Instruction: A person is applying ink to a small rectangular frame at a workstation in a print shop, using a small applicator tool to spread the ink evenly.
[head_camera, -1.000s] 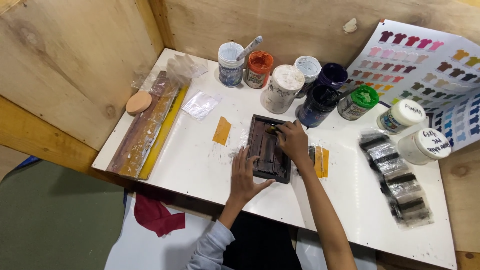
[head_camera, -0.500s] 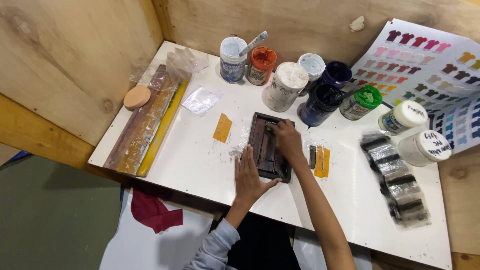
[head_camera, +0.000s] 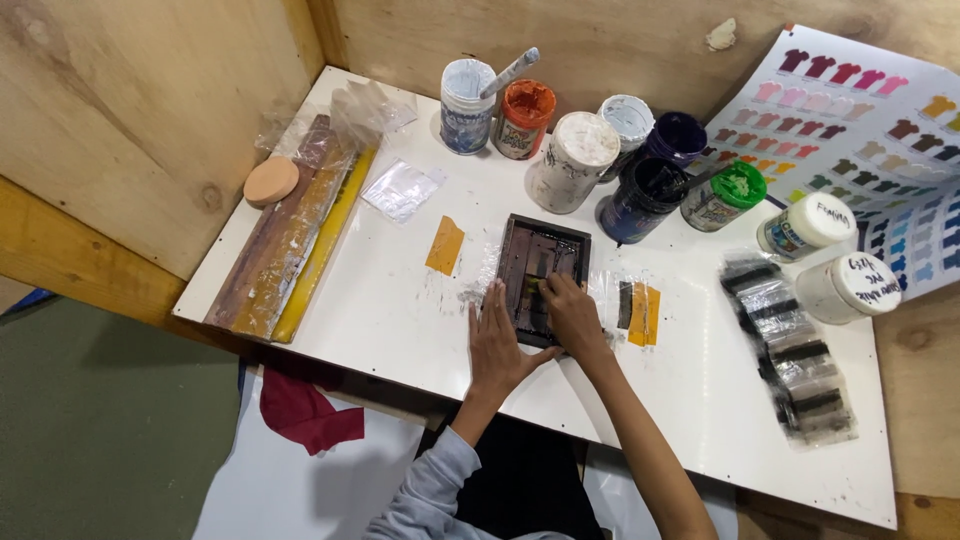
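Note:
A small dark rectangular screen frame (head_camera: 540, 270) lies flat in the middle of the white table (head_camera: 380, 300). My left hand (head_camera: 497, 345) rests flat with fingers spread on the table, touching the frame's near left edge. My right hand (head_camera: 572, 315) presses on the frame's near right part, fingertips on its mesh, fingers curled; whether it pinches something small I cannot tell. An orange tape piece (head_camera: 445, 245) lies left of the frame, and an orange and black piece (head_camera: 637, 312) lies to its right.
Several open paint jars (head_camera: 575, 160) stand along the back, one with a stirrer (head_camera: 510, 72). Two white-lidded jars (head_camera: 848, 287) and black-marked plastic strips (head_camera: 795, 365) are at right. A wooden squeegee (head_camera: 280, 240), round pad (head_camera: 271, 181) and plastic bags sit left. A colour chart (head_camera: 860, 130) leans at back right.
My right hand slid from the frame's far right corner toward its near edge. My left hand moved up against the frame. The camera view shifted slightly.

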